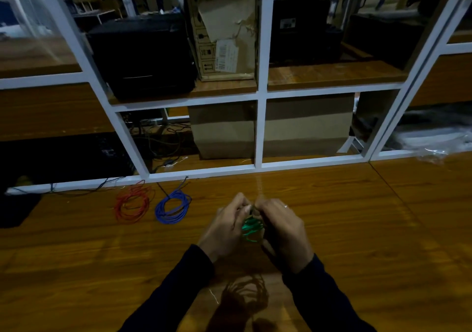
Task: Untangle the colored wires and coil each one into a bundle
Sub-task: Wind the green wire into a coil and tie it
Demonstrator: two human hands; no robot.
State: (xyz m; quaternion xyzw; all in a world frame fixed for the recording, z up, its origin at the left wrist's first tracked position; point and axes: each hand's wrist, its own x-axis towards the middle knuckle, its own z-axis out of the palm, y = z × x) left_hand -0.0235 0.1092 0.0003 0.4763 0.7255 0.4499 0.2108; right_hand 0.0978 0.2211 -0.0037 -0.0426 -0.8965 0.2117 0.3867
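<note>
Both of my hands are raised above the wooden table (344, 224), holding a small coil of green wire (250, 229) between them. My left hand (224, 225) grips its left side and my right hand (282, 232) closes over its right side and top. Most of the green coil is hidden by my fingers. A loosely coiled red wire (132, 204) lies flat on the table at the far left. Beside it, to its right, lies a coiled blue wire (172, 207). Both coils are apart from my hands.
A white metal frame (259, 132) with glass panes runs along the table's far edge. Behind it stand cardboard boxes (306, 124) and black equipment (143, 53). Thin dark cables (84, 191) trail along the frame's base at the left. Crumpled plastic (434, 140) lies at the far right.
</note>
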